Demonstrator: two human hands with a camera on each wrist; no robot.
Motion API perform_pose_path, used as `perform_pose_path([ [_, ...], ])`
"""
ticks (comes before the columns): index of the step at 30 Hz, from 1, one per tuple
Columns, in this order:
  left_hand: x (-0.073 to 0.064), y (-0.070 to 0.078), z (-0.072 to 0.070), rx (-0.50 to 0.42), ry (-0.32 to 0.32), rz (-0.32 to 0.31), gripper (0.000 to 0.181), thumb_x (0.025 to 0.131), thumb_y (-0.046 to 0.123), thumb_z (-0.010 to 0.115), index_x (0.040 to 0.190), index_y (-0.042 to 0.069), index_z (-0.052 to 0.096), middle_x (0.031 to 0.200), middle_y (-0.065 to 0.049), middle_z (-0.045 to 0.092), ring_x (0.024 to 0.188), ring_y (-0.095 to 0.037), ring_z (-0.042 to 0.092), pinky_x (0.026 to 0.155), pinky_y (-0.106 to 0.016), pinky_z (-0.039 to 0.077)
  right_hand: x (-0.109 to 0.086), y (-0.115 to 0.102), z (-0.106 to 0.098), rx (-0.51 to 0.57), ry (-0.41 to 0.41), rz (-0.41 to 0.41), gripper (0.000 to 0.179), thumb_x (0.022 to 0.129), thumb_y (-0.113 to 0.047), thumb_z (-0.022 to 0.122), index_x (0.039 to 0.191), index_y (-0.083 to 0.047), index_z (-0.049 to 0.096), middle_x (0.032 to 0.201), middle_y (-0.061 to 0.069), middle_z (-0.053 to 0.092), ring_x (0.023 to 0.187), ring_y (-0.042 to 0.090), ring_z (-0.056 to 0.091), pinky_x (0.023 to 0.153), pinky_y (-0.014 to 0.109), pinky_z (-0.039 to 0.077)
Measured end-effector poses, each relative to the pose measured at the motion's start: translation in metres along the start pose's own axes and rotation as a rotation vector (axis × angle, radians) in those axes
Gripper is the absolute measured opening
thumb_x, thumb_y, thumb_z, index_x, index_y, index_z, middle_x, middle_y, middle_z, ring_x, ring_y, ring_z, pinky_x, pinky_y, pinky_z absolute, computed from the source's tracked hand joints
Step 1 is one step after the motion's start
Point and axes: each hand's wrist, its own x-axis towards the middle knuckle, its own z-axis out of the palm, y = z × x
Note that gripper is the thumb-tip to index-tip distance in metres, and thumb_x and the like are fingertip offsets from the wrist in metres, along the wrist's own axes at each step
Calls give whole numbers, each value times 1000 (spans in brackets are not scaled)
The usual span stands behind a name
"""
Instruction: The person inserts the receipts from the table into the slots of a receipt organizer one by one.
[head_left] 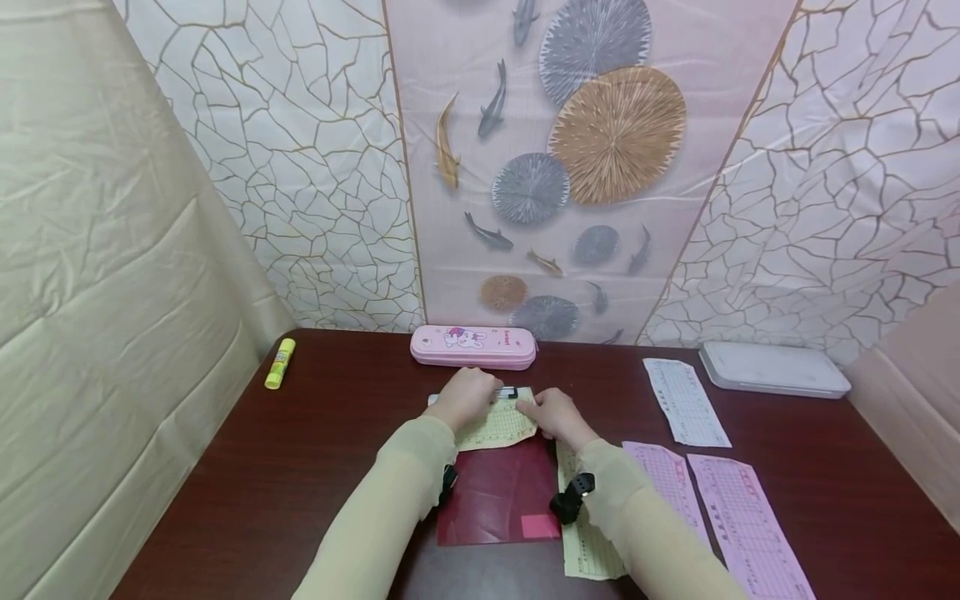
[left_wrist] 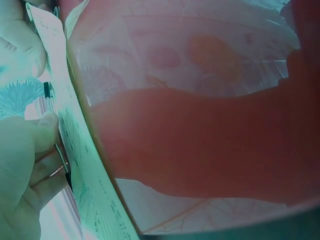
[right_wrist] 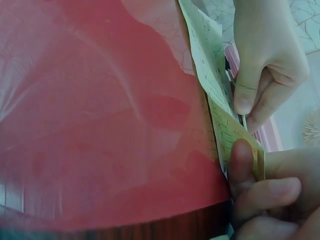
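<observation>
A dark red folder point(head_left: 495, 492) with a pink label lies in front of the person, a metal clip point(head_left: 507, 392) with black ends at its far edge. Over its upper part lies a pale yellow printed slip point(head_left: 498, 427). My left hand point(head_left: 465, 400) pinches the clip, its thumb point(left_wrist: 48, 125) on the metal in the left wrist view. At the slip's right corner is my right hand point(head_left: 561, 417). Its thumb and fingers pinch the slip's folded edge point(right_wrist: 257, 162) in the right wrist view. The palm side of the left hand is hidden in the head view.
Another yellow slip point(head_left: 588, 542) lies partly under the right forearm. Two pink slips point(head_left: 750, 525) and a white slip point(head_left: 686, 402) are farther right. A pink pencil case point(head_left: 474, 347), a white case point(head_left: 772, 369) and a yellow glue stick point(head_left: 281, 363) stand toward the table's back.
</observation>
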Motion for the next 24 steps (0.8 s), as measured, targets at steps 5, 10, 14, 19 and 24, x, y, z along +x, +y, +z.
perform_pose_path([
  [5,1,0,1,3,-18,-7,20,97,7,65,80,16,69,78,1,69,82,-21,68,86,-39,57,0,-5,5,-15,53,33,49,101,-26,66,57,-16,46,50,-4,41,44,9,38,44,22,33],
  [10,0,0,-1,2,-29,-15,26,97,5,65,74,18,61,71,3,61,73,-16,57,78,-35,54,0,-10,10,-43,95,79,42,101,-28,63,62,-12,59,52,-1,56,47,11,46,46,23,36],
  [14,-1,1,-3,13,-27,-9,27,96,4,65,73,17,59,69,2,59,70,-16,53,74,-34,52,1,-9,11,-52,101,73,40,101,-29,62,65,-11,61,52,-1,57,48,11,47,47,23,36],
  [19,-2,1,-2,9,-21,-6,20,95,4,65,79,16,67,74,0,66,78,-19,65,80,-36,56,0,-5,10,14,98,41,49,96,-32,70,56,-16,46,49,-5,39,43,10,36,43,23,30],
  [24,-1,0,-1,19,13,10,16,95,4,65,90,14,76,82,-3,74,85,-24,72,85,-39,58,-4,-5,11,9,124,18,49,84,-42,82,58,-17,48,50,-5,37,43,10,36,42,24,30],
])
